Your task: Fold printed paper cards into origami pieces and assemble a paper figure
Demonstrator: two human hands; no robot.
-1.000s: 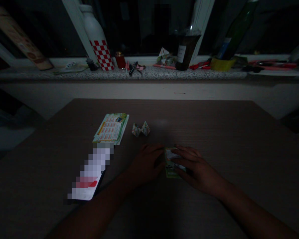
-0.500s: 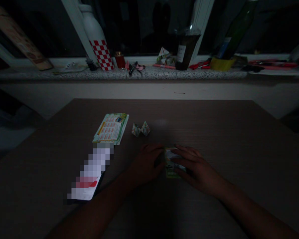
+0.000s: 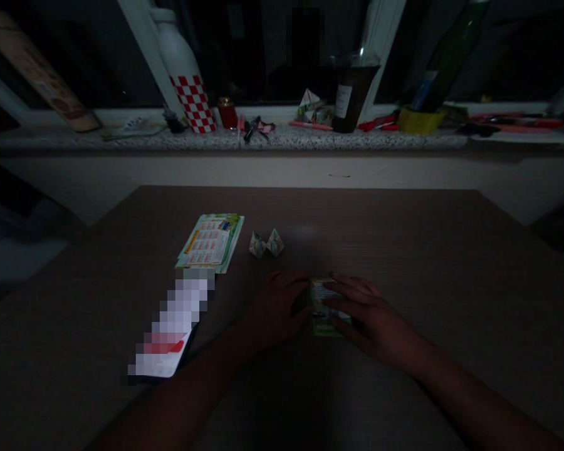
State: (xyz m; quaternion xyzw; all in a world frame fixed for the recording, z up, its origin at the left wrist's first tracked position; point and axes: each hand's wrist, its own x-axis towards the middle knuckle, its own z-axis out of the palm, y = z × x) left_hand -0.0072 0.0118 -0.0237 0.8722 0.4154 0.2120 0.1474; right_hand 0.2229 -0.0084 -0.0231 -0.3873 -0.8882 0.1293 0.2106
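Note:
A small green printed piece of paper (image 3: 328, 327) lies on the brown table, partly covered by fingers. My right hand (image 3: 369, 313) rests over its right side with the fingers spread out flat. At the paper's left edge is my left hand (image 3: 279, 305), its thumb and fingers apart and the tips close to that edge; whether they touch it I cannot tell. Beyond my left hand stands a small folded paper figure (image 3: 266, 243) with two pointed parts. The light is dim, so fine print and folds are hard to make out.
A stack of printed sheets (image 3: 211, 241) lies at the left, with a lit phone (image 3: 169, 360) in front, its screen mostly blurred. Along the stone windowsill (image 3: 282, 139) stand a red-checked white bottle (image 3: 190, 94), a dark plastic cup (image 3: 355, 94) and a green bottle (image 3: 455, 56).
Hands and paper keep the same places. Only a very slight shift of the camera view shows.

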